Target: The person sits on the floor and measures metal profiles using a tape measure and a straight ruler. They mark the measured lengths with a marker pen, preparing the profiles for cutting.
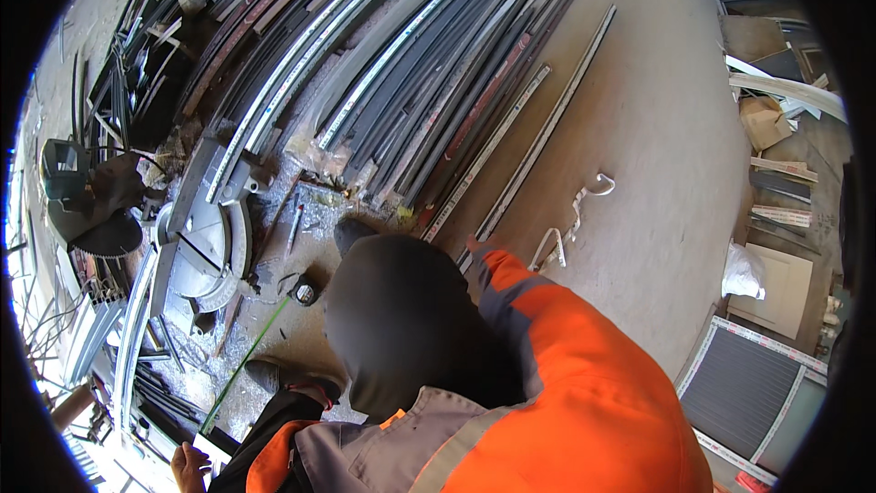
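In an orange sleeve, my right hand (475, 244) reaches down past my bent dark knee and touches the near part of a long, narrow profile (552, 119) on the floor. Most of its fingers are hidden. My left hand (189, 466) is low at the left, its fingers curled beside a small white piece (215, 455); their grip is unclear. A tape measure (304, 290) lies near my feet, its green blade (245, 361) drawn out toward my left hand. Another long profile (493, 146) lies alongside the first one.
A mitre saw (203, 246) with its dark blade stands at the left. Bundled long profiles (411, 82) fill the far floor. A curled white strip (577, 215) lies to the right. Along the right wall are a framed dark panel (744, 388), a white bag (744, 271) and a cardboard box (765, 121).
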`<state>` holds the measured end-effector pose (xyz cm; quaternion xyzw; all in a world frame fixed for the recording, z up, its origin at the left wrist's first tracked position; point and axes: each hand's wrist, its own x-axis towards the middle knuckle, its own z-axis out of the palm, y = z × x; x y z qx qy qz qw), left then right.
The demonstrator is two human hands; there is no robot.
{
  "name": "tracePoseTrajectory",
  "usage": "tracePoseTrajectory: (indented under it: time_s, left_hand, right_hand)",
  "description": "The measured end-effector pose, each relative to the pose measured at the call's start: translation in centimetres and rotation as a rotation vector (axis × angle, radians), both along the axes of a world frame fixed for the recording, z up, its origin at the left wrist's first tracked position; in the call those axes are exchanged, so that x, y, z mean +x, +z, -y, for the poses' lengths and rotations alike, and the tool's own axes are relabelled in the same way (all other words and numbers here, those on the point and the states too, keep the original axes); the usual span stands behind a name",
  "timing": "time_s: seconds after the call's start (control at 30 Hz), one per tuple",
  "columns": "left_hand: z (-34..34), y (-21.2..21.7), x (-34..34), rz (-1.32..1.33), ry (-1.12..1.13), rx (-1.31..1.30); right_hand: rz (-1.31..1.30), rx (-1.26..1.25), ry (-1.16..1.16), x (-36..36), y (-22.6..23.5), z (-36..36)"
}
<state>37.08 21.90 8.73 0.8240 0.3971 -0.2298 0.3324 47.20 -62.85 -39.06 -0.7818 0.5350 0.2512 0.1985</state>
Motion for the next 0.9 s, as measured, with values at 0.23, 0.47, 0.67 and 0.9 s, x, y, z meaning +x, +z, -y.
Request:
tracePoseTrajectory:
  time_s: [0.23,0.47,0.67,0.9]
  left_hand:
    - [1.4,-0.3,2.0,0.051,-0.023,-0.003]
    - [10.0,4.1,6.5,0.101,-0.205,-0.04]
    - [13.6,5.1,8.1,0.233,-0.231,-0.015]
    - [22.2,7.9,12.4,0.598,-0.347,-0.119]
  right_hand:
    - [0.162,0.053,-0.013,0.7,2.0,0.2]
    - [0.777,0.636,-0.219,3.1,13.0,1.6]
    - [1.11,0.691,-0.334,11.3,25.8,-0.8]
    - [1.498,1.319,-0.601,17.2,41.4,-3.6]
